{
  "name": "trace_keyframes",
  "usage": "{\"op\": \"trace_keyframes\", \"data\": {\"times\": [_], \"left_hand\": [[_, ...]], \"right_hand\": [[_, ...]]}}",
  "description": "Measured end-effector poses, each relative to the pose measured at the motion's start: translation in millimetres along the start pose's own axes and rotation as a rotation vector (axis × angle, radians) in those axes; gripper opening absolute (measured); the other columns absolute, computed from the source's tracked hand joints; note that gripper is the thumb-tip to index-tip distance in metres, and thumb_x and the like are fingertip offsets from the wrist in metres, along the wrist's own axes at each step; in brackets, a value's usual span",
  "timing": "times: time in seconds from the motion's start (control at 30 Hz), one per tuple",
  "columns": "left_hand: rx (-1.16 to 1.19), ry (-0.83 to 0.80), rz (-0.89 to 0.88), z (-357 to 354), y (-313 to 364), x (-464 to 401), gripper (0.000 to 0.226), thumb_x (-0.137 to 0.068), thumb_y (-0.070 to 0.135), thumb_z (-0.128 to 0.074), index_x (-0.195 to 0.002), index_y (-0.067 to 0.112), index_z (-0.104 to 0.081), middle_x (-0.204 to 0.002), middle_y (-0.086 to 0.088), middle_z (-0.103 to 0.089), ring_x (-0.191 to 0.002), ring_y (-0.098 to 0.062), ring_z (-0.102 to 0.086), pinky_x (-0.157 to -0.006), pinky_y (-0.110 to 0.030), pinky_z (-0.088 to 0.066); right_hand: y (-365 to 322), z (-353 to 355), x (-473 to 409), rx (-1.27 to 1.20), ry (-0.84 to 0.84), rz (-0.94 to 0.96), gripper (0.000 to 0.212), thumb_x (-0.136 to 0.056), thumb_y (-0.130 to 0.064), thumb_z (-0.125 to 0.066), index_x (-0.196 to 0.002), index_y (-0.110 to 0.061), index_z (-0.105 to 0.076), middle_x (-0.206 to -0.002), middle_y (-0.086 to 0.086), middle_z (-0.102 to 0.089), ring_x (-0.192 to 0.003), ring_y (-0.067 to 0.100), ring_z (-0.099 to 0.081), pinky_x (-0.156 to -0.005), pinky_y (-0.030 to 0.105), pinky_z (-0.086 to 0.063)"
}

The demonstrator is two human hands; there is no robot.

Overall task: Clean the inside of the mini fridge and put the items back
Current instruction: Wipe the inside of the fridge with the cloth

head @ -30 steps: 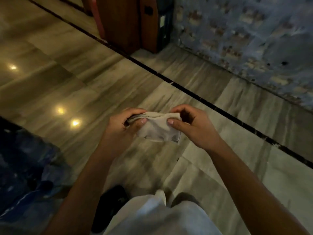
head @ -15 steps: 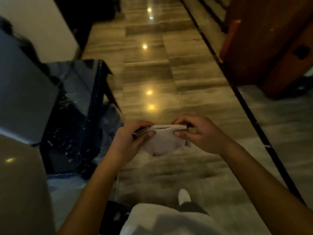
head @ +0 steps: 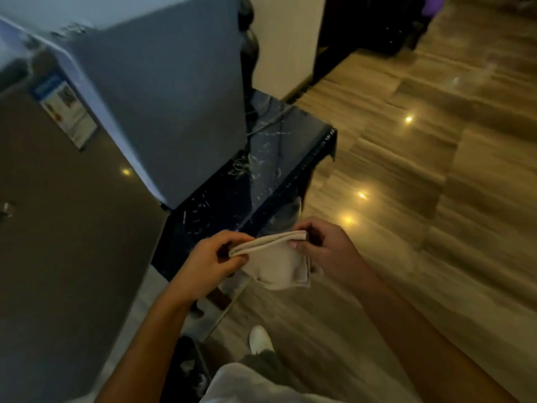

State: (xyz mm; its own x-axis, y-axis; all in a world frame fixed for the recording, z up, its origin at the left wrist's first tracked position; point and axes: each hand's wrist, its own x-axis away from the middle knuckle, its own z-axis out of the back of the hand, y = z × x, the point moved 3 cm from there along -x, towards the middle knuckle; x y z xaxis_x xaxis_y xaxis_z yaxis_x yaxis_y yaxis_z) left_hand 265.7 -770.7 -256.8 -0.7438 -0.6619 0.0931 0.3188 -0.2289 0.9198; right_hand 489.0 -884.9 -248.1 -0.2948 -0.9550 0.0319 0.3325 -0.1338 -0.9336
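A folded beige cloth [head: 276, 264] hangs between the 2 hands, above the floor [head: 406, 175]. The left hand [head: 216, 261] pinches its left corner, the right hand [head: 322, 245] pinches its right corner. The mini fridge [head: 174, 97] stands left, on a dark worktop [head: 267, 175].

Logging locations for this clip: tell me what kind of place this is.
Probably a hotel room or furnished home interior: polished striped stone floor reflecting ceiling lights, a grey mini fridge on a low dark stand, and dark wooden furniture behind.
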Motion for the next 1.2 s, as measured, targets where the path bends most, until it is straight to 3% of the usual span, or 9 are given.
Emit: {"op": "trace_keyframes", "data": {"times": [0.17,0.27,0.4,0.6,0.73,0.83,0.97,1.07,1.2], "left_hand": [[0.016,0.212,0.178,28,-32,-51,0.028,-0.086,0.009,-0.075,-0.095,0.035,-0.073,-0.090,0.010,-0.075,-0.084,-0.005,-0.071,-0.069,-0.020,-0.055],[-0.071,0.310,0.210,32,-54,-72,0.026,-0.086,0.015,-0.076,-0.094,0.039,-0.070,-0.097,0.003,-0.072,-0.090,-0.011,-0.070,-0.080,-0.025,-0.057],[-0.103,0.393,0.304,25,-84,-91,0.024,-0.088,0.014,-0.074,-0.102,0.033,-0.069,-0.101,0.000,-0.069,-0.092,-0.010,-0.068,-0.086,-0.027,-0.056],[-0.159,0.511,0.446,38,-132,-138,0.022,-0.093,0.017,-0.068,-0.114,0.013,-0.072,-0.110,-0.007,-0.071,-0.098,-0.022,-0.069,-0.091,-0.036,-0.056],[-0.217,0.523,0.569,56,-159,-173,0.022,-0.094,0.019,-0.066,-0.115,0.013,-0.071,-0.110,-0.008,-0.072,-0.096,-0.023,-0.068,-0.089,-0.042,-0.055],[-0.230,0.628,0.647,62,-175,-192,0.025,-0.093,0.023,-0.067,-0.118,0.018,-0.067,-0.109,-0.006,-0.073,-0.095,-0.022,-0.069,-0.086,-0.039,-0.057],[-0.297,0.702,0.714,48,-187,-202,0.038,-0.094,0.028,-0.063,-0.131,0.025,-0.056,-0.122,-0.006,-0.066,-0.106,-0.026,-0.066,-0.086,-0.040,-0.057],[-0.420,0.632,0.748,28,-196,-199,0.061,-0.089,0.029,-0.068,-0.144,0.024,-0.043,-0.148,-0.009,-0.045,-0.131,-0.033,-0.049,-0.101,-0.049,-0.051],[-0.685,0.442,0.779,9,-206,-197,0.068,-0.091,0.049,-0.059,-0.151,0.027,-0.035,-0.164,0.002,-0.027,-0.152,-0.040,-0.020,-0.120,-0.060,-0.028]], "right_hand": [[23,-15,-101,0.007,-0.080,-0.032,0.013,-0.081,-0.015,-0.072,-0.089,-0.024,-0.069,-0.084,0.000,-0.070,-0.076,0.014,-0.065,-0.069,0.034,-0.051],[36,-25,-151,0.055,-0.158,-0.030,0.010,-0.083,-0.017,-0.075,-0.089,-0.021,-0.069,-0.081,0.006,-0.071,-0.075,0.022,-0.068,-0.067,0.038,-0.054],[59,-34,-209,0.173,-0.318,0.013,0.010,-0.084,-0.021,-0.076,-0.090,-0.019,-0.069,-0.073,-0.004,-0.069,-0.066,0.002,-0.062,-0.060,0.013,-0.046],[100,-66,-294,0.194,-0.505,0.006,0.012,-0.085,-0.012,-0.074,-0.085,-0.020,-0.065,-0.059,-0.014,-0.060,-0.058,-0.004,-0.056,-0.060,0.010,-0.042],[117,-99,-347,0.268,-0.554,0.001,0.012,-0.086,-0.014,-0.073,-0.096,-0.012,-0.067,-0.073,-0.005,-0.063,-0.068,0.001,-0.059,-0.064,0.009,-0.044],[133,-121,-378,0.461,-0.557,0.035,0.021,-0.089,-0.026,-0.069,-0.105,-0.014,-0.065,-0.085,0.007,-0.069,-0.079,0.024,-0.065,-0.067,0.033,-0.050],[139,-138,-390,0.608,-0.550,0.171,0.033,-0.092,-0.031,-0.063,-0.123,-0.021,-0.056,-0.096,0.010,-0.071,-0.086,0.030,-0.067,-0.065,0.038,-0.054],[144,-139,-383,0.670,-0.587,0.393,0.052,-0.085,-0.026,-0.066,-0.135,-0.022,-0.051,-0.129,0.008,-0.061,-0.118,0.030,-0.057,-0.089,0.042,-0.053],[165,-135,-377,0.927,-0.786,0.563,0.053,-0.090,-0.036,-0.059,-0.139,-0.018,-0.050,-0.156,0.002,-0.036,-0.147,0.032,-0.027,-0.114,0.053,-0.031]]}}
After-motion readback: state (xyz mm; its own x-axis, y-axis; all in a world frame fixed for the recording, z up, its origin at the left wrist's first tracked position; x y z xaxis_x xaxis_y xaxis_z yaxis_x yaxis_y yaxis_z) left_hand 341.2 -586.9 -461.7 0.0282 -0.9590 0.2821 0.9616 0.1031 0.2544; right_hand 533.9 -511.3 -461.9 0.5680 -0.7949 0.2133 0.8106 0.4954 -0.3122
